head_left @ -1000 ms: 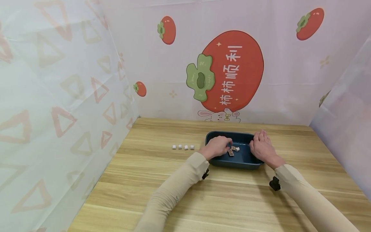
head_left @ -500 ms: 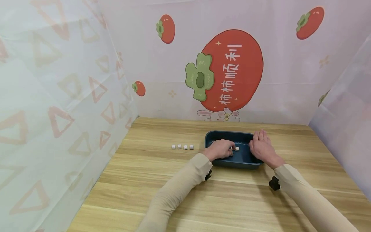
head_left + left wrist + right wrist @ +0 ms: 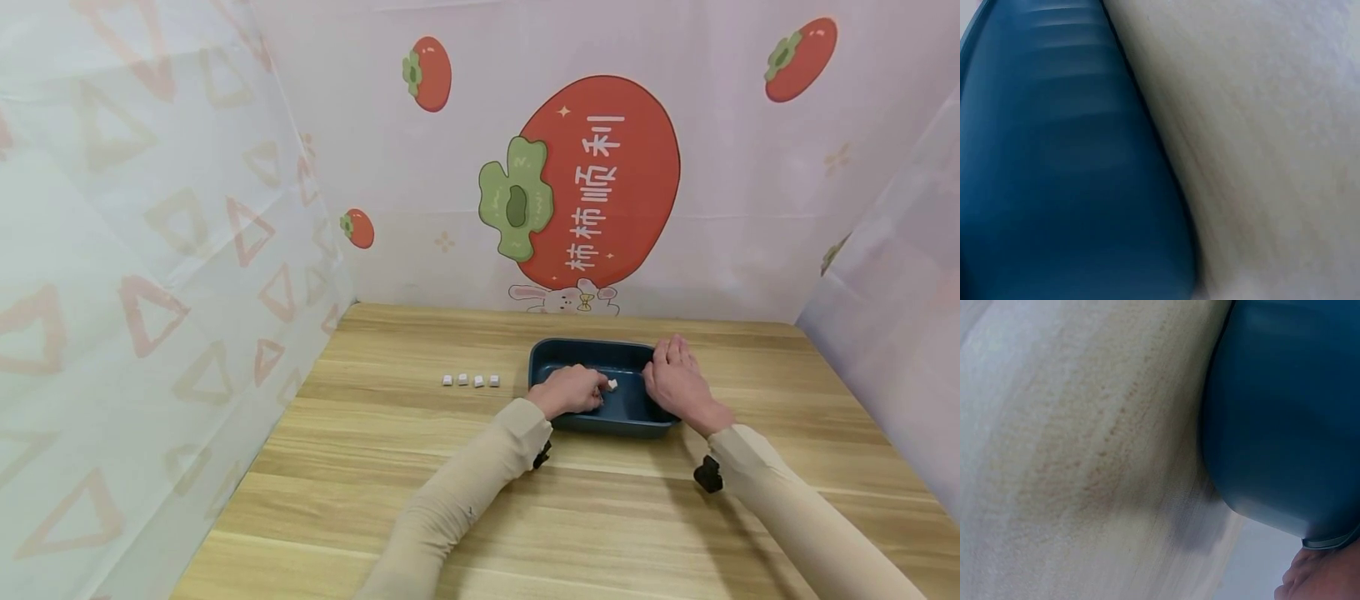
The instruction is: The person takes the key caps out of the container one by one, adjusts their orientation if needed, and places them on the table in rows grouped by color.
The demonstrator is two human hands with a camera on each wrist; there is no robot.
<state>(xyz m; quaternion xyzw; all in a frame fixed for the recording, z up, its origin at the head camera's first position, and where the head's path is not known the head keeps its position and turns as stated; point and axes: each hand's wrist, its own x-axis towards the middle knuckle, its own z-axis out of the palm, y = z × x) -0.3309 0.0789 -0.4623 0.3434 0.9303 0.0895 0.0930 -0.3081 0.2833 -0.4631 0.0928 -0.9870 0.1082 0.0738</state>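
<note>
A dark blue rectangular tray (image 3: 622, 427) stands on the wooden table, its outer wall filling much of both wrist views. My left hand (image 3: 568, 390) reaches down inside it, fingers bent, the index finger pointing right. Close to that fingertip lies a small white block (image 3: 612, 385). A sliver of another small piece shows under the fingers; whether they pinch it is hidden. My right hand (image 3: 682, 385) holds the tray's right end, thumb inside the rim and straight fingers outside. Part of this hand (image 3: 1329, 575) shows at the rim in the right wrist view.
Left of the tray, several small white blocks (image 3: 478, 381) stand in a short row on the table (image 3: 360, 450). Patterned cloth walls (image 3: 420, 167) enclose the table at the back and sides.
My left hand has moved slightly right and down within the tray, covering the brown-faced pieces visible earlier. The right hand, the tray and the row of white blocks keep their places.
</note>
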